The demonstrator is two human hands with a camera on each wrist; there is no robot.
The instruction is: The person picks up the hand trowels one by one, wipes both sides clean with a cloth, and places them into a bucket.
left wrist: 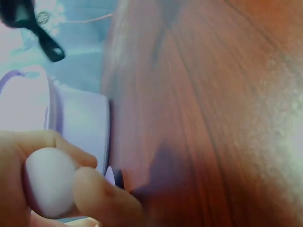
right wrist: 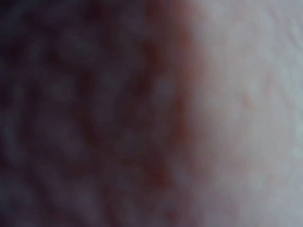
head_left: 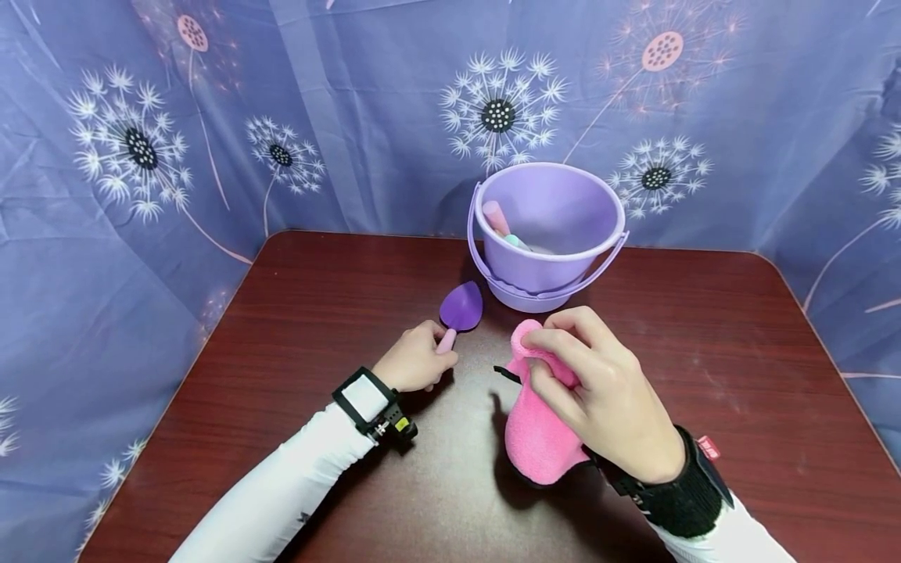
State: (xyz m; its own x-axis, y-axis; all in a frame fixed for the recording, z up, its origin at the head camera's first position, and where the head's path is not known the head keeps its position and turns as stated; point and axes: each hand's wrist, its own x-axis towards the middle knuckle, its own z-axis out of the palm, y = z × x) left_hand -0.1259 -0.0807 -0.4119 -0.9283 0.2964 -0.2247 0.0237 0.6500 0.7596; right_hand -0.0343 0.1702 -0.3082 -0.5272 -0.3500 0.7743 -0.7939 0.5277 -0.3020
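My left hand (head_left: 417, 357) grips the pale pink handle of a small toy shovel (head_left: 462, 306), whose purple blade points toward the bucket. In the left wrist view, fingers and thumb wrap the rounded end of the shovel's handle (left wrist: 49, 182). My right hand (head_left: 605, 383) pinches the top of a fuzzy pink cloth piece (head_left: 538, 438), which hangs down with dark edging and a black strap (head_left: 507, 374). Its exact kind is unclear. Only blur fills the right wrist view.
A lilac bucket (head_left: 521, 270) with its handle lowered stands at the back of the brown table (head_left: 317, 297). Inside lie a pink cylinder (head_left: 496, 216) and a mint-green piece (head_left: 515, 241). Blue dandelion-print fabric (head_left: 380, 117) hangs behind and at both sides.
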